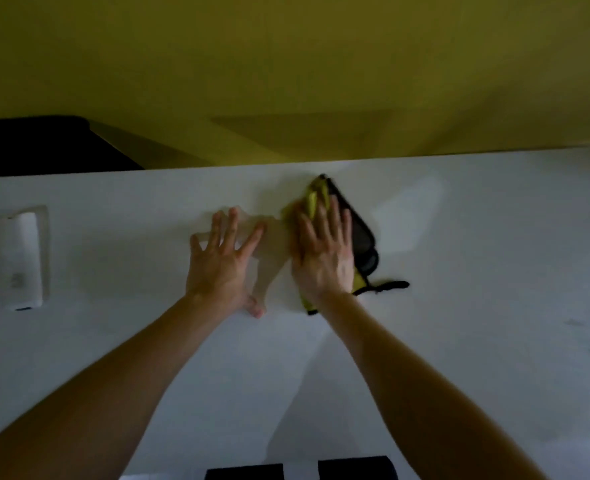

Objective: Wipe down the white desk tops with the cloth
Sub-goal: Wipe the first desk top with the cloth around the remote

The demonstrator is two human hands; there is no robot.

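Note:
A yellow-green cloth (363, 240) with a dark grey side and black edging lies on the white desk top (477, 271), near its far edge. My right hand (324, 251) presses flat on the cloth with straight, spread fingers and covers most of it. A black loop of the cloth sticks out to the right of my wrist. My left hand (222, 261) rests flat on the bare desk just left of the cloth, fingers spread, touching no object.
A white rectangular object (20, 261) sits in a shallow recess near the desk's left edge. A yellow wall (286, 64) rises behind the desk. A dark shape (37, 143) stands at the far left. Two black items (356, 469) show at the near edge.

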